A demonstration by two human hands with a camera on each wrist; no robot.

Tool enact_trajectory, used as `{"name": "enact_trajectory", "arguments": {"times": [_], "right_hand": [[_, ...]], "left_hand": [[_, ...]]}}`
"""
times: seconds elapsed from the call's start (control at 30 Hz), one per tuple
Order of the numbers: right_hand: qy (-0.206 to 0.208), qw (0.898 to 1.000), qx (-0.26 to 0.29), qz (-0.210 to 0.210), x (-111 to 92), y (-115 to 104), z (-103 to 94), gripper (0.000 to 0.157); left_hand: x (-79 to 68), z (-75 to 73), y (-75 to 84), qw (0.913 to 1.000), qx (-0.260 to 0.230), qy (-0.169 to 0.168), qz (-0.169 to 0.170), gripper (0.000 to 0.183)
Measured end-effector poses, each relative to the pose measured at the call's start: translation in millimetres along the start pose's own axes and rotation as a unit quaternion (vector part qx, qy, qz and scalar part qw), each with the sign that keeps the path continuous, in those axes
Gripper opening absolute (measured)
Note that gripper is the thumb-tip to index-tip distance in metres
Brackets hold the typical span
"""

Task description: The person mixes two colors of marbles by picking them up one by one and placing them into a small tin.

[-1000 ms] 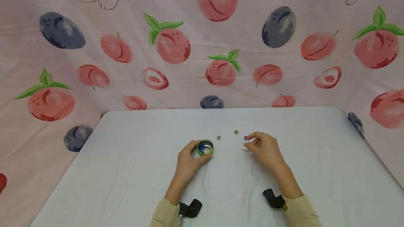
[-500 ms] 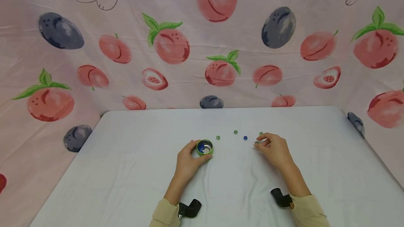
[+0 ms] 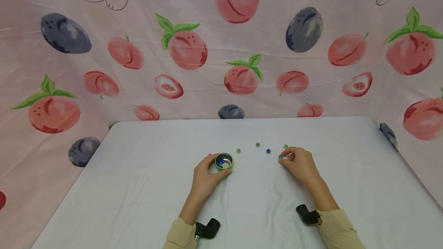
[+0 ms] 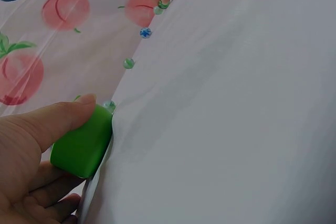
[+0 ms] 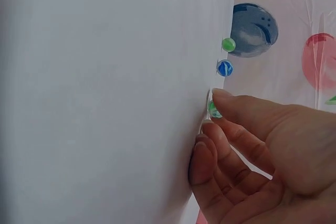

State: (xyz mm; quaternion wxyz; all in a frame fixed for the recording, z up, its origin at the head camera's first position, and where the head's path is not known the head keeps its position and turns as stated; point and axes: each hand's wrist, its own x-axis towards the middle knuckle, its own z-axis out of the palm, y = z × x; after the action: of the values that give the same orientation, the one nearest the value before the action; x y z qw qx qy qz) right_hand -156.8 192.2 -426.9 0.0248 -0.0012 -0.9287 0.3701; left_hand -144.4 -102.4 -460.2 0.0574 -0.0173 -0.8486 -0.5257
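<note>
In the head view my left hand (image 3: 205, 180) grips a small round green cup (image 3: 223, 168), its thumb and fingers on opposite sides. The cup has a shiny inside and stands upright, with blue marbles (image 3: 220, 162) in it. Its green outer wall (image 4: 84, 142) shows in the left wrist view. My right hand (image 3: 300, 166) has thumb and index fingertips on either side of a green marble (image 3: 280, 156), pinching it low over the table. That same marble (image 5: 214, 110) shows between the fingertips in the right wrist view. Just beyond the index finger lies another green marble (image 3: 285, 146).
Between the hands, on the white-covered table (image 3: 155, 195), lie a blue marble (image 3: 268, 151), a green marble (image 3: 257, 145) and another green marble (image 3: 238, 151) near the cup. A fruit-printed cloth (image 3: 204, 99) hangs behind the table.
My right hand has shifted right, away from the blue marble, to a green marble and closed its fingertips on it. My left hand keeps its hold on the cup in the same spot.
</note>
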Motion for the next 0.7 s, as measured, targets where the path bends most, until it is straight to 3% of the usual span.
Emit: {"name": "enact_trajectory", "arguments": {"times": [0.7], "right_hand": [[-0.005, 1.000, -0.016, -0.001, -0.9, -4.0, -1.5, 0.013]], "left_hand": [[-2.3, 2.7, 1.8, 1.0000, 0.001, 0.004, -0.003, 0.056]]}}
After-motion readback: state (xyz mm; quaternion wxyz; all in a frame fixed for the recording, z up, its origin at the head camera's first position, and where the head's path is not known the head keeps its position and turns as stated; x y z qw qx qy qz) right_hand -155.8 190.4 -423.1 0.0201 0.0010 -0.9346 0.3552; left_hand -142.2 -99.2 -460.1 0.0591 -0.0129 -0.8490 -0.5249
